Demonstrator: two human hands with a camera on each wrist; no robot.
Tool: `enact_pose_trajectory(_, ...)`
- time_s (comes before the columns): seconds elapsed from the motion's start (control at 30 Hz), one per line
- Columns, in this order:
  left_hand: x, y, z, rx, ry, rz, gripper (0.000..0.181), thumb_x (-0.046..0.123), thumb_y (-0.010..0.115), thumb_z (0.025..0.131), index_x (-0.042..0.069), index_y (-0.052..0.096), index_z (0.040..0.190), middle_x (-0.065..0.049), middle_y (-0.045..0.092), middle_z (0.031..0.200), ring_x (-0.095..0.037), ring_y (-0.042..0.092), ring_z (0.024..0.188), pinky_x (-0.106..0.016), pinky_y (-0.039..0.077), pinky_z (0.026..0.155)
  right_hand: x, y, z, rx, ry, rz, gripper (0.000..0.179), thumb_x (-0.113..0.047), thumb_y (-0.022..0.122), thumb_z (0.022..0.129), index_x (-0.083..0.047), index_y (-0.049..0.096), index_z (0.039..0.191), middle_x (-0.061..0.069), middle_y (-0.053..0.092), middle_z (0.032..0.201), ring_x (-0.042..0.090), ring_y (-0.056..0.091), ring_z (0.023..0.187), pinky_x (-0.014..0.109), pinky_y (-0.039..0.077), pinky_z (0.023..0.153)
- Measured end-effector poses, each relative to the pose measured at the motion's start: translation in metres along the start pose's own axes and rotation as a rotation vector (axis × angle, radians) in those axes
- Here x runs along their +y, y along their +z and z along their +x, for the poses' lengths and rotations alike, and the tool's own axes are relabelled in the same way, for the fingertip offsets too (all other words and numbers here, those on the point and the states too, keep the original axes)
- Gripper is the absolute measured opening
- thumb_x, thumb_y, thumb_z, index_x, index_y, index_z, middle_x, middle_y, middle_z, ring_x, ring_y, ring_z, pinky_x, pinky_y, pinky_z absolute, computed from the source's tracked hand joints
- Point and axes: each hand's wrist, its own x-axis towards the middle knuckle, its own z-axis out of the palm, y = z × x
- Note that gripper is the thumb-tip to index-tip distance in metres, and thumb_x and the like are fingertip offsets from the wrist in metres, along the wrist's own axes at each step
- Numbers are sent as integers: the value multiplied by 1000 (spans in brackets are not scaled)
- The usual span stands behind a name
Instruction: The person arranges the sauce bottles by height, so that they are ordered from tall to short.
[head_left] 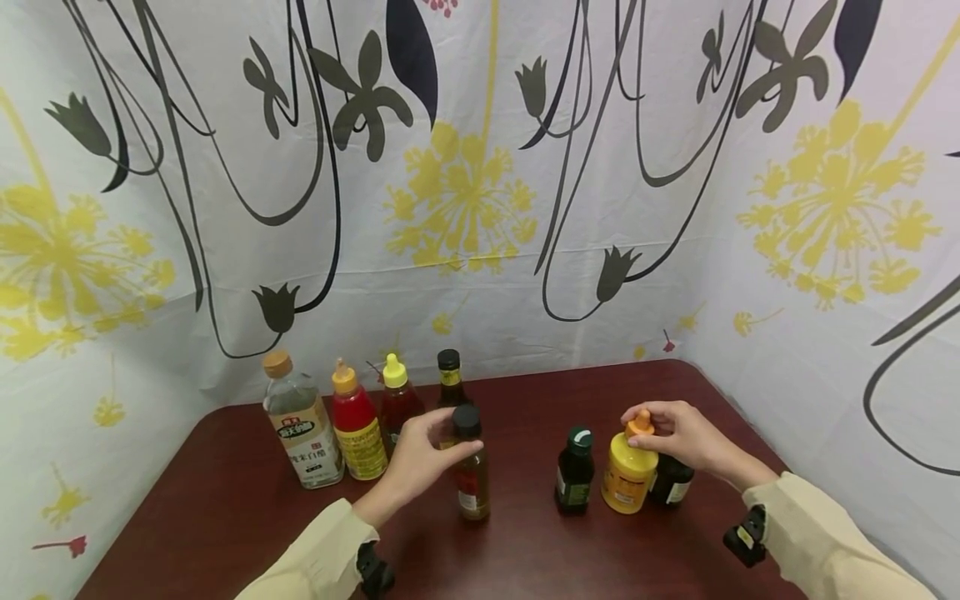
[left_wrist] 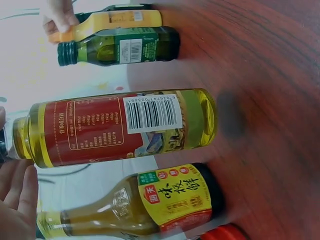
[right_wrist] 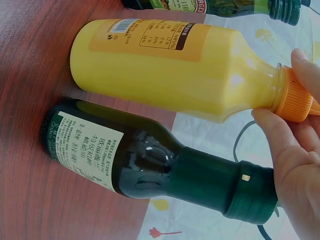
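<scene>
My left hand grips the black cap of a clear bottle of yellow oil with a red label. In the left wrist view this oil bottle has a dark shadow just off its base. My right hand pinches the orange cap of a yellow squeeze bottle, thumb and fingers on opposite sides. Close beside that squeeze bottle is a dark green bottle, partly hidden by my right hand in the head view. Between my hands stands a small olive oil bottle with a green cap.
Along the back left stand a white vinegar bottle, a red sauce bottle with an orange cap, and a dark red bottle with a yellow cap. A soy sauce bottle stands behind my left hand. Patterned cloth borders the dark red table.
</scene>
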Motion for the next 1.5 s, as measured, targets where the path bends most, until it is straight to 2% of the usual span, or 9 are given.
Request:
enact_pose_trajectory(0.3, 11, 16, 15, -78, 97, 93, 40, 23, 70, 76, 12, 59, 112, -2, 63, 100, -11, 63, 82, -24, 50, 69, -2, 0, 1, -4, -13, 22, 29, -18, 65, 80, 0, 58, 102, 20, 59, 99, 9, 59, 81, 25, 51, 63)
enact_pose_trajectory(0.53, 21, 31, 27, -40, 45, 139, 50, 26, 68, 78, 8, 52, 122, -6, 58, 113, -17, 62, 87, -23, 50, 69, -2, -1, 1, 2, -2, 7, 30, -19, 66, 80, -1, 58, 102, 18, 60, 98, 10, 59, 79, 25, 51, 63)
enact_pose_trajectory(0.73, 12, 44, 41, 42, 69, 200, 44, 22, 68, 78, 6, 56, 117, -6, 62, 106, -14, 62, 84, -21, 50, 66, 0, 0, -1, 6, 6, 4, 30, -19, 65, 80, -1, 58, 103, 19, 60, 98, 9, 60, 81, 25, 51, 63)
enact_pose_trajectory(0.9, 7, 48, 55, 135, 76, 217, 39, 18, 70, 77, 6, 59, 112, -3, 64, 88, -11, 59, 72, -21, 48, 62, 2, 1, 0, 7, 8, -8, 30, -20, 66, 80, -2, 58, 103, 18, 60, 99, 8, 60, 81, 25, 51, 64)
enact_pose_trajectory(0.97, 6, 47, 60, 136, 67, 219, 37, 18, 69, 77, 7, 59, 111, -3, 62, 81, -12, 57, 68, -23, 47, 60, 3, 0, 0, 10, 11, -8, 30, -21, 66, 80, -3, 59, 103, 17, 60, 99, 8, 60, 81, 24, 51, 64)
enact_pose_trajectory(1.1, 3, 45, 70, 107, 62, 276, 41, 20, 68, 78, 5, 57, 115, -7, 63, 95, -15, 58, 76, -28, 48, 68, 1, 0, 0, 7, -8, 8, 30, -17, 65, 80, -1, 58, 104, 17, 60, 99, 9, 60, 81, 25, 51, 63)
enact_pose_trajectory(1.2, -1, 44, 77, 95, 64, 301, 39, 20, 68, 79, 4, 58, 113, -6, 62, 91, -12, 55, 70, -25, 46, 65, -1, 0, 0, 3, -14, 19, 30, -15, 65, 80, 1, 58, 104, 18, 60, 99, 10, 60, 81, 24, 51, 63)
enact_pose_trajectory(1.33, -5, 43, 82, 102, 54, 281, 31, 20, 68, 79, 6, 60, 105, 0, 57, 74, -9, 48, 61, -21, 40, 55, -2, 0, 0, 6, -5, 16, 30, -16, 65, 80, 0, 58, 105, 18, 60, 100, 10, 60, 82, 24, 51, 64)
enact_pose_trajectory(1.5, -12, 44, 82, 123, 26, 224, 26, 16, 68, 78, 7, 60, 102, -2, 61, 83, -9, 55, 70, -21, 46, 60, -2, 0, -1, 8, -8, 8, 30, -16, 65, 80, 0, 58, 105, 18, 60, 100, 10, 60, 82, 24, 51, 64)
